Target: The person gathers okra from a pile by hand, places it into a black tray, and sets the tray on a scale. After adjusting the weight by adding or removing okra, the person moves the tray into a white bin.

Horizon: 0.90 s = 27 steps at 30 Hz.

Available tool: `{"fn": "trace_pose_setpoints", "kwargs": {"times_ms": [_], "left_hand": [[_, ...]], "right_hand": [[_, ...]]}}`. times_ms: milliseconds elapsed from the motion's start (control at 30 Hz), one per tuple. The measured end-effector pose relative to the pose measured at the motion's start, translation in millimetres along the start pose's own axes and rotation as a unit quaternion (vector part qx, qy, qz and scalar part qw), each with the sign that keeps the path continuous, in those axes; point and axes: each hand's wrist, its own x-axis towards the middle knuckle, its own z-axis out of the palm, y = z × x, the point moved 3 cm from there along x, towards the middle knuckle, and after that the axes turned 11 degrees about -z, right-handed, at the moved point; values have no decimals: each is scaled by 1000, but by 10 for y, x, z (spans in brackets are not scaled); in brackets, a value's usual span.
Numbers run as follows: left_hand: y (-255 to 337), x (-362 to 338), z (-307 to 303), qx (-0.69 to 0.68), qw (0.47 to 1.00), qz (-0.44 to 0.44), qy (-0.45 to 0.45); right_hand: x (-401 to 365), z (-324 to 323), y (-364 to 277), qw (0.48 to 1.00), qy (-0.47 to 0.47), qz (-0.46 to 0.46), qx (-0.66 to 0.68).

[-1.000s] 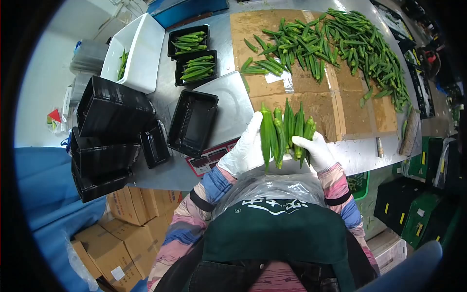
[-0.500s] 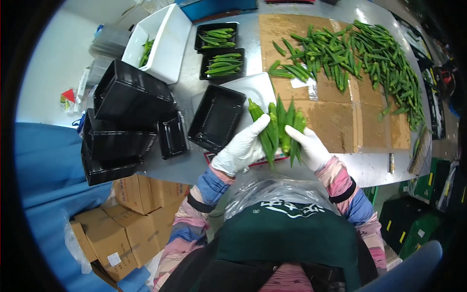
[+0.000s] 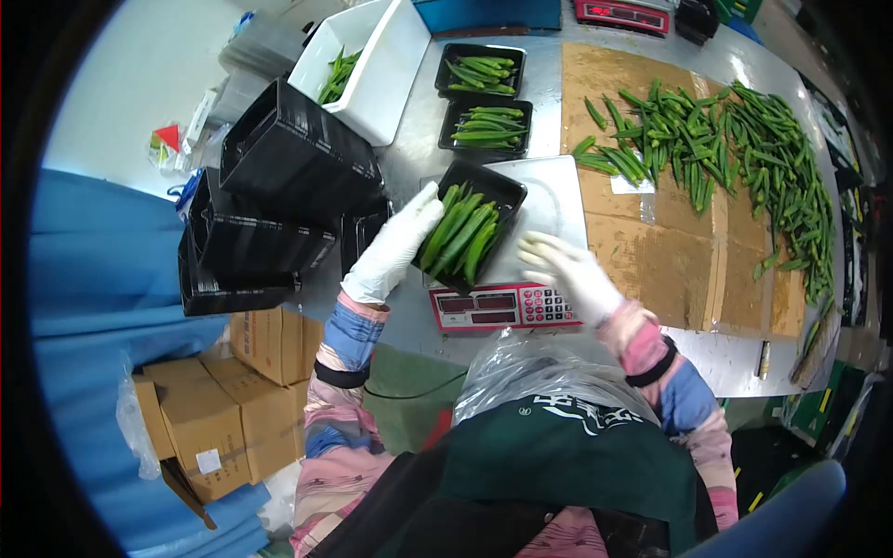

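Observation:
Several green okra pods (image 3: 459,231) lie side by side in a black tray (image 3: 502,186), which rests partly over the left of the scale's silver plate (image 3: 553,192). My left hand (image 3: 395,244), in a white glove, is at the tray's left edge with its fingers pressed together; whether it grips the rim is unclear. To the right of the tray, over the plate, my gloved right hand (image 3: 567,270) is empty, its fingers slightly blurred and apart. The scale's red keypad panel (image 3: 502,307) shows below the plate.
Two filled okra trays (image 3: 481,70) (image 3: 486,128) stand behind the scale. A white bin (image 3: 395,70) and stacked black trays (image 3: 293,158) are at the left. Loose okra (image 3: 781,167) covers part of the cardboard (image 3: 651,251) at right. Another red scale (image 3: 621,15) is farther back.
The okra has gone from between my hands into the black tray. My left hand has moved left to the tray's side, and my right hand has let go. The view has shifted.

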Motion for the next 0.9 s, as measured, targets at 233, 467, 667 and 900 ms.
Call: {"fn": "trace_pose_setpoints", "kwargs": {"times_ms": [233, 467, 667, 900], "left_hand": [[-406, -251, -641, -189, 969, 24, 156], [-1233, -416, -627, -283, 934, -27, 215], [-1350, -401, -47, -341, 925, -85, 141], [-1281, -319, 189, -283, 939, -105, 166]], "right_hand": [[-1194, -1822, 347, 923, 311, 46, -223], [-1642, -2223, 861, 912, 376, 85, -143], [-1536, -2221, 837, 897, 382, 107, -194], [-1566, -2226, 870, 897, 385, 91, -197]]}}
